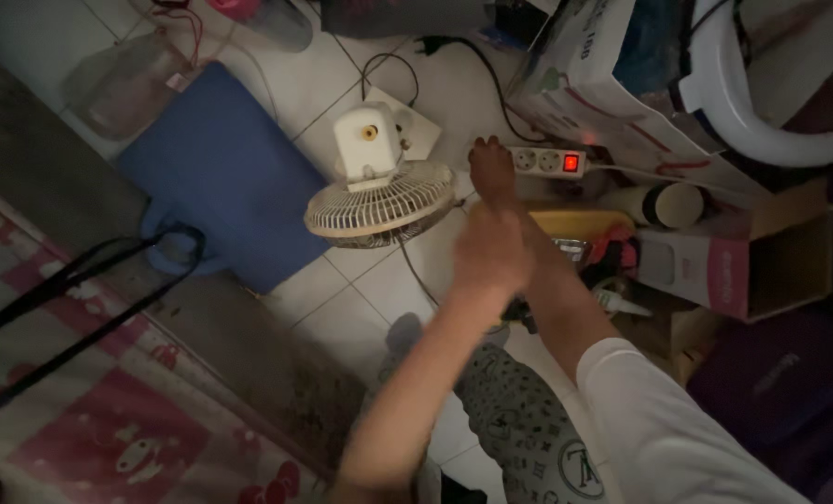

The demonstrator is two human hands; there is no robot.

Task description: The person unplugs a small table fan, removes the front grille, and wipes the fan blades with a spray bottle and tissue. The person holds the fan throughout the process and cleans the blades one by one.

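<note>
Right hand (491,168): reaches far, fingers resting on power strip (549,161), grip unclear.
Strip axis: left-right, extends right of fingers.
Left hand (489,250): nearer, blurred; cannot tell.

A white tiled floor (342,308) carries the things. On it lie a small white fan (379,191) tipped face down, a blue cushion (221,168), a white power strip (549,161) with a lit red switch, black cables (491,79), cardboard boxes (743,261) at the right, and a patterned mat (81,392) at the left.
</note>
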